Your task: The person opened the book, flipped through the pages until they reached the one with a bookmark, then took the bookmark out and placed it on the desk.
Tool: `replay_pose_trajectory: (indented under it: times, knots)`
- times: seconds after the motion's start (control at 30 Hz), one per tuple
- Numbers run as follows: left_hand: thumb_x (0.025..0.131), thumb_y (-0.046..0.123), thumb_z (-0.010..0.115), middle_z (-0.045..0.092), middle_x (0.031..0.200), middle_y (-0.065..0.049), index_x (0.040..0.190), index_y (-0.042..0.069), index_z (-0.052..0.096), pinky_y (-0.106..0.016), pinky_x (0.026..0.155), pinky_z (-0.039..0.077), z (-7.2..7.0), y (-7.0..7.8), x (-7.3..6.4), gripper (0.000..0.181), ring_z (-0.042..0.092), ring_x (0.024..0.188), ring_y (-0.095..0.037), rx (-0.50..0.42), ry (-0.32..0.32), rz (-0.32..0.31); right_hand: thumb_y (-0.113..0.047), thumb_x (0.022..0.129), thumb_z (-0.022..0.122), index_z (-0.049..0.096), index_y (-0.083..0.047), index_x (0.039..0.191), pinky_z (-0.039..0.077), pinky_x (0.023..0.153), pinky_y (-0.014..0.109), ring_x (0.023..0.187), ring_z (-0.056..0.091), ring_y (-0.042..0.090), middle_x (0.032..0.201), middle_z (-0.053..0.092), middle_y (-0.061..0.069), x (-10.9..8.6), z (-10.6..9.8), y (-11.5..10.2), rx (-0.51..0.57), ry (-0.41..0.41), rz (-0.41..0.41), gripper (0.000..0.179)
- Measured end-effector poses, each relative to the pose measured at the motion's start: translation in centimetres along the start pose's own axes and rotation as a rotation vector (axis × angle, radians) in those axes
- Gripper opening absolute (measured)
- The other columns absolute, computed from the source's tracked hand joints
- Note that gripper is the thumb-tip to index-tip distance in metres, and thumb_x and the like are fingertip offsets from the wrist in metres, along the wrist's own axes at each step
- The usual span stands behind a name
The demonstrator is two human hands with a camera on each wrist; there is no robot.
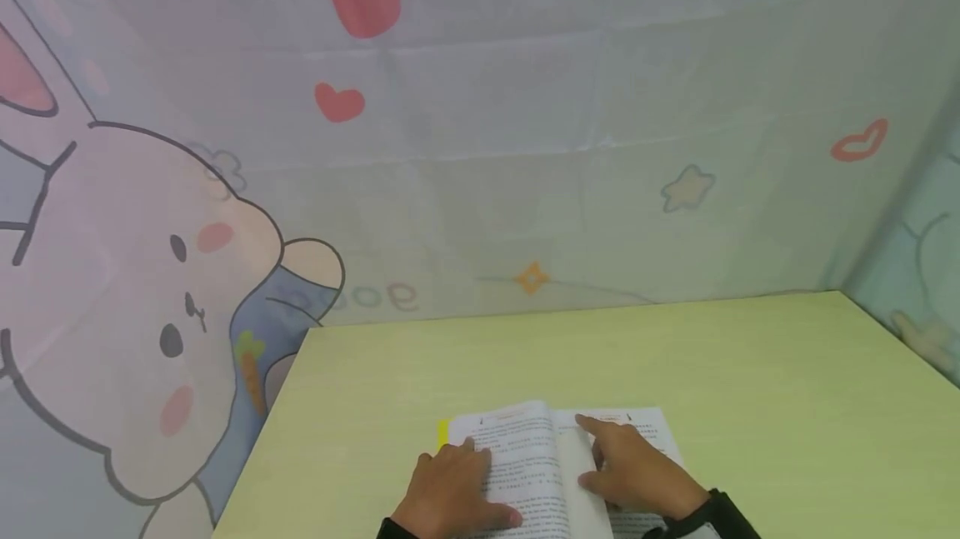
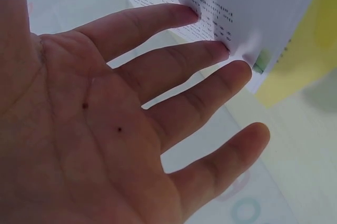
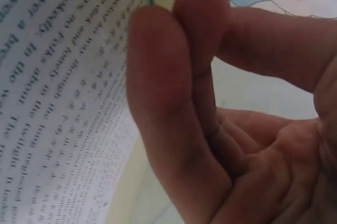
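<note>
An open book [image 1: 517,439] with printed pages lies at the table's near edge, a bit of yellow cover [image 2: 295,66] showing at its left side. My left hand [image 1: 453,489] rests on the left page, fingers spread and nearly straight, fingertips at the page's outer part. Over the right page, my right hand [image 1: 637,468] has its index finger extended toward the top lines, while other fingers curl in. Its thumb overlaps a cream strip of paper [image 1: 581,468] along the book's middle. Curled fingers [image 3: 163,76] also show beside the printed page [image 3: 58,97] in the right wrist view.
The pale yellow-green table [image 1: 750,381] extends behind the book and to both sides. A cloth backdrop [image 1: 487,147] with hearts and a large cartoon rabbit [image 1: 135,297] hangs behind it. Another patterned cloth [image 1: 937,256] hangs at the right.
</note>
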State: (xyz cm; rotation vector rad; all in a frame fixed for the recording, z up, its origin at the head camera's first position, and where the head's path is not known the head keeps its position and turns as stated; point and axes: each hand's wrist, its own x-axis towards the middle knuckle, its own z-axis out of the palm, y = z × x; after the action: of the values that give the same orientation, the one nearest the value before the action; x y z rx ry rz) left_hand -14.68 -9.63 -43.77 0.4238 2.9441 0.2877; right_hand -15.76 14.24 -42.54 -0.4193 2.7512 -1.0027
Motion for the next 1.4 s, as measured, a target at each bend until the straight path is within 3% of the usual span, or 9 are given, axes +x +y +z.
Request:
replay_pose_trajectory:
  times: [0.17, 0.27, 0.73, 0.93, 1.4]
  knots:
    - [0.069, 0.063, 0.084, 0.048, 0.077, 0.004, 0.093, 0.012, 0.067, -0.042, 0.070, 0.039, 0.0, 0.2, 0.1, 0.059, 0.045, 0.072, -0.018, -0.011, 0.000, -0.002, -0.001, 0.079, 0.081, 0.047, 0.011, 0.142, 0.047, 0.055, 0.031, 0.054, 0.055, 0.015, 0.074, 0.059, 0.002, -0.2, -0.5, 0.3, 0.015, 0.094, 0.050, 0.073]
    - [0.069, 0.062, 0.084, 0.047, 0.076, 0.004, 0.092, 0.012, 0.065, -0.042, 0.070, 0.038, 0.0, 0.1, 0.1, 0.058, 0.044, 0.072, -0.018, -0.013, 0.001, 0.001, 0.001, 0.079, 0.079, 0.046, 0.013, 0.141, 0.046, 0.050, 0.029, 0.048, 0.055, 0.016, 0.073, 0.058, 0.002, -0.5, -1.1, 0.7, 0.050, 0.117, 0.026, 0.071]
    - [0.069, 0.061, 0.083, 0.049, 0.077, 0.003, 0.092, 0.012, 0.066, -0.042, 0.070, 0.040, -0.3, 0.1, 0.0, 0.057, 0.046, 0.072, -0.018, -0.013, 0.008, -0.004, 0.000, 0.084, 0.075, 0.038, 0.018, 0.143, 0.047, 0.049, 0.030, 0.047, 0.054, 0.019, 0.071, 0.060, 0.002, -1.8, -3.4, 3.2, 0.123, 0.077, 0.001, 0.072]
    - [0.069, 0.061, 0.084, 0.048, 0.076, 0.003, 0.092, 0.011, 0.067, -0.042, 0.069, 0.040, 0.0, 0.3, 0.2, 0.057, 0.045, 0.071, -0.018, -0.017, 0.008, -0.005, -0.001, 0.084, 0.076, 0.040, 0.015, 0.144, 0.044, 0.051, 0.030, 0.049, 0.054, 0.019, 0.071, 0.061, 0.001, -2.3, -4.0, 4.2, 0.108, 0.097, 0.044, 0.072]
    - [0.070, 0.059, 0.083, 0.047, 0.076, 0.003, 0.092, 0.011, 0.065, -0.043, 0.070, 0.039, 0.4, 0.1, 0.2, 0.055, 0.046, 0.072, -0.018, -0.022, 0.026, 0.001, -0.002, 0.088, 0.073, 0.038, 0.015, 0.144, 0.049, 0.052, 0.032, 0.052, 0.055, 0.021, 0.079, 0.065, 0.003, -3.5, -6.2, 6.6, 0.106, 0.119, 0.074, 0.068]
